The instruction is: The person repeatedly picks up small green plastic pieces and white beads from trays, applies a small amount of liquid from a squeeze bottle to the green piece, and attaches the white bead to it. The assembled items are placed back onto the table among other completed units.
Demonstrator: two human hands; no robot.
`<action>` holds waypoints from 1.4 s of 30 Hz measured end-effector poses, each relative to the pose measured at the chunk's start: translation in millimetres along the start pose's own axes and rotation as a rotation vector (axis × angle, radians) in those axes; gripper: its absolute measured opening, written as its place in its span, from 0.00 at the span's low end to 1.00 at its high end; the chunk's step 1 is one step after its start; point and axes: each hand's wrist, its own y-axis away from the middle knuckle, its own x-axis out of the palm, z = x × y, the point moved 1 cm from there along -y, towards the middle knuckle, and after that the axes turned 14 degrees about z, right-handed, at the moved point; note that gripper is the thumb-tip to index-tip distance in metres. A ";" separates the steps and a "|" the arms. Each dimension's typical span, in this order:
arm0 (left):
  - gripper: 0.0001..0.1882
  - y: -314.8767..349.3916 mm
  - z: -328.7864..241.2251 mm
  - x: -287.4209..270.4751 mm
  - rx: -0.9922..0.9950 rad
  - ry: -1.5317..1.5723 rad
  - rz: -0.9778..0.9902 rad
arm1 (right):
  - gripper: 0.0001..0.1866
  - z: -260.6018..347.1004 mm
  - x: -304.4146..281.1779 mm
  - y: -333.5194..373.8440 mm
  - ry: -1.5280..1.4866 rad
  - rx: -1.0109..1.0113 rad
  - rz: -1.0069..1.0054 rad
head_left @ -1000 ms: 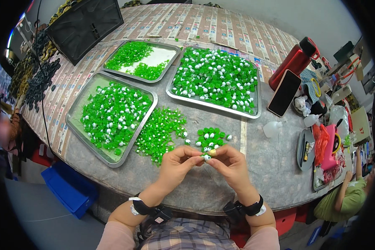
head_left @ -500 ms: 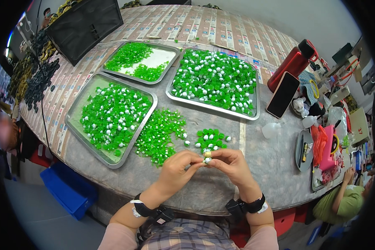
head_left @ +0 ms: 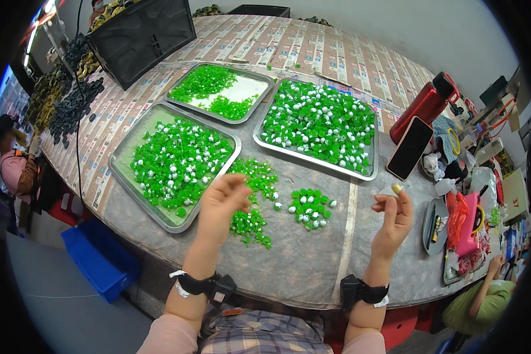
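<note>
My left hand (head_left: 223, 200) hovers over a loose heap of small green plastic pieces (head_left: 251, 227), its fingers loosely bent and apart, with nothing visible in them. To the right, my right hand (head_left: 393, 215) is raised above the grey tabletop, open, with yellow wrapping on one fingertip. Between the hands lies a small cluster of green pieces with white, dark-dotted balls (head_left: 310, 207). A single white ball (head_left: 278, 206) sits beside it. Ahead on the left, a metal tray (head_left: 118, 171) holds many green-and-white pieces. Another full metal tray (head_left: 318, 159) stands farther right.
A third tray (head_left: 241, 84) at the back holds green pieces. On the right are a phone (head_left: 409, 147), a red bottle (head_left: 422, 106), a small grey dish (head_left: 432, 241) and a pink holder (head_left: 469, 230). A black crate (head_left: 141, 41) stands back left; other people are at both sides.
My hands were together at the small cluster, pinching a white ball. Now they are apart: the left has moved left over the green heap, the right has moved right. The view has shifted slightly.
</note>
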 end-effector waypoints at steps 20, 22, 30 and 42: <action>0.08 -18.6 23.1 18.7 0.095 -1.313 0.275 | 0.09 -9.7 -48.2 -10.3 0.158 -0.025 -0.300; 0.08 -17.7 23.6 18.7 0.115 -1.306 0.286 | 0.09 -17.1 -60.5 -11.1 0.170 -0.031 -0.349; 0.09 -12.4 10.8 18.0 -0.010 -0.878 0.185 | 0.30 -58.4 -67.4 -12.3 0.493 0.251 -0.111; 0.11 23.0 33.3 42.6 -0.332 0.330 0.396 | 0.18 -9.0 -16.3 -11.8 0.067 0.155 0.089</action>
